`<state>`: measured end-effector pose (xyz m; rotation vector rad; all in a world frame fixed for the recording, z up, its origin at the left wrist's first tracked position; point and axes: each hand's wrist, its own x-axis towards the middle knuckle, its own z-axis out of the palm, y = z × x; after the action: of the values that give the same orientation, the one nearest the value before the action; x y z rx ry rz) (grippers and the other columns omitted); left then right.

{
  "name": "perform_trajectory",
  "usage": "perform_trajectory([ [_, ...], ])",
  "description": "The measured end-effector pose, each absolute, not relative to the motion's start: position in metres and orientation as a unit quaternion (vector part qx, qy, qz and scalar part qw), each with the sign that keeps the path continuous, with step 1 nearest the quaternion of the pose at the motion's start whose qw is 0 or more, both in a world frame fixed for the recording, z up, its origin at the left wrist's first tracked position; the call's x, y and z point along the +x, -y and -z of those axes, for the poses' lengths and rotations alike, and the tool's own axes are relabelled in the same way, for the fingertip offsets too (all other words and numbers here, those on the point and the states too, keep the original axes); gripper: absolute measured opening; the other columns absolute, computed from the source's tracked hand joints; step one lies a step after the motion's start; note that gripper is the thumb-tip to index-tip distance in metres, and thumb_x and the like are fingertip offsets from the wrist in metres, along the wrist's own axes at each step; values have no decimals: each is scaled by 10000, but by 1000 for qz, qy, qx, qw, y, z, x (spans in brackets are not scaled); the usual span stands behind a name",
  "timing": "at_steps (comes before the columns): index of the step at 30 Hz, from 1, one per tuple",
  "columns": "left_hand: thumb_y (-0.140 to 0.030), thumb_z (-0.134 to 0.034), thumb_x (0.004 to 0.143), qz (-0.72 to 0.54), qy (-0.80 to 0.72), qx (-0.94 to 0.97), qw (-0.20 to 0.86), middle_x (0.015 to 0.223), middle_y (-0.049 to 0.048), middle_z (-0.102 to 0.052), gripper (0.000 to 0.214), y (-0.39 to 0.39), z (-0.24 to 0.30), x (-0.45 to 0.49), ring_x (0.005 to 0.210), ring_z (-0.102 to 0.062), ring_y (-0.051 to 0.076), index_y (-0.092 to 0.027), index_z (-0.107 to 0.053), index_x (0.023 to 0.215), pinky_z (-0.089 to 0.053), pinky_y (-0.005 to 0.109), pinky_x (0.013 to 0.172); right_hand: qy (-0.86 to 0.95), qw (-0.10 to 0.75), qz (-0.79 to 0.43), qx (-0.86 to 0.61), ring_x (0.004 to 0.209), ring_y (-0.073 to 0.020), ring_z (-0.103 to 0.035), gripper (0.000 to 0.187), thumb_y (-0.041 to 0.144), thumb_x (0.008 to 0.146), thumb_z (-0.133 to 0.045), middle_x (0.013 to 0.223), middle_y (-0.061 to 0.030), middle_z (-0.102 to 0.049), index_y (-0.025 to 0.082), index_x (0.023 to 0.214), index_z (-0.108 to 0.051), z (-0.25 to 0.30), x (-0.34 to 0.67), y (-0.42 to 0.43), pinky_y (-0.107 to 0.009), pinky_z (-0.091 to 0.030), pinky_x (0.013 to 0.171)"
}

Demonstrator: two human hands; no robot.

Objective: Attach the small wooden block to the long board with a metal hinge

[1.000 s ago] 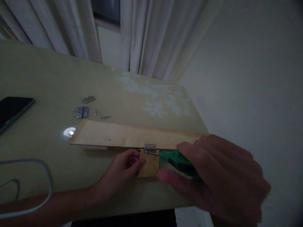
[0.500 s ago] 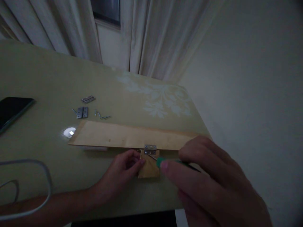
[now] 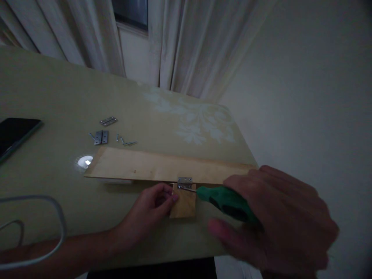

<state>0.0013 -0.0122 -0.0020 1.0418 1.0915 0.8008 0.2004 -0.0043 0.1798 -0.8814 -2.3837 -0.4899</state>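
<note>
My right hand [image 3: 279, 221] is wrapped round the green handle of a screwdriver [image 3: 223, 199], its thumb lifted off to the side. The screwdriver's tip meets the lower left part of a small metal hinge [image 3: 185, 180]. One leaf of that hinge lies on a long wooden board [image 3: 139, 164], the other on a small wooden block [image 3: 183, 205]. With thumb and fingers my left hand [image 3: 155, 203] pinches the block's left edge. Whether a screw sits under the tip is too small to tell.
Behind the board lie a second hinge [image 3: 101, 137], a third hinge [image 3: 108, 121] and several loose screws [image 3: 129, 143]. A dark phone [image 3: 17, 133] rests at the left. A white cable [image 3: 59, 221] loops over my left forearm. Curtains [image 3: 197, 46] hang beyond the table [image 3: 58, 93].
My right hand has turned and shifted right on the screwdriver, its thumb coming away so more of the green handle shows. The left hand and the block stay put.
</note>
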Motion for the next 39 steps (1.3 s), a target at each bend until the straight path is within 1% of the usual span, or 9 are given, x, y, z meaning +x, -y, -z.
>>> perform_trajectory([
  [4,-543,-728,867,-364,-482,460,651,814,33,-724,332,12,5,2,736,-651,200,-214,-700,901,-496,300,636,900,270,101,-327,625,-148,-581,145,243,999,-600,654,14,-630,199,894,-689,-178,200,11,-319,-513,667],
  [6,-549,-724,867,-363,-477,455,659,822,36,-730,330,12,6,2,742,-659,209,-221,-703,903,-503,308,641,886,287,87,-353,691,-168,-613,194,135,982,-518,734,-6,-680,216,924,-684,-177,197,15,-339,-523,700],
  [11,-537,-710,893,-353,-483,470,649,819,27,-713,339,12,1,1,749,-646,191,-200,-693,925,-491,285,642,886,271,158,-343,624,-175,-621,181,336,992,-598,684,-2,-659,190,895,-642,-180,202,9,-352,-503,641],
  [17,-518,-746,850,-353,-474,458,664,855,48,-731,329,11,-2,1,776,-656,211,-199,-687,906,-503,309,678,911,275,64,-301,708,-168,-628,178,214,1000,-495,786,-16,-685,201,1019,-671,-181,202,4,-330,-530,693],
  [22,-537,-705,894,-350,-486,459,656,844,48,-727,351,12,1,2,771,-647,204,-190,-686,943,-490,291,651,892,255,135,-347,587,-164,-571,342,438,1026,-570,626,-2,-607,200,789,-635,-182,202,5,-350,-483,603],
  [27,-538,-704,902,-357,-476,464,657,876,55,-742,351,13,4,2,797,-664,207,-192,-689,958,-508,296,680,898,302,70,-313,646,-151,-589,284,124,999,-459,674,9,-642,219,793,-630,-178,194,12,-322,-489,633],
  [33,-556,-685,901,-343,-486,475,649,844,46,-735,369,12,3,1,776,-671,206,-189,-686,947,-502,289,657,880,275,175,-345,616,-175,-614,211,370,1005,-554,678,-12,-656,197,958,-666,-179,199,9,-337,-481,600],
  [36,-542,-717,872,-351,-484,466,652,841,47,-736,347,12,4,2,782,-675,217,-200,-685,919,-508,307,659,887,272,153,-340,572,-152,-584,203,290,1028,-543,634,4,-635,221,883,-667,-181,193,13,-315,-480,585],
  [39,-532,-733,858,-356,-486,461,652,808,34,-725,324,12,6,2,754,-662,209,-214,-686,897,-494,302,634,867,286,120,-390,720,-183,-656,331,184,1044,-382,797,-43,-716,234,883,-667,-180,191,17,-343,-528,697],
])
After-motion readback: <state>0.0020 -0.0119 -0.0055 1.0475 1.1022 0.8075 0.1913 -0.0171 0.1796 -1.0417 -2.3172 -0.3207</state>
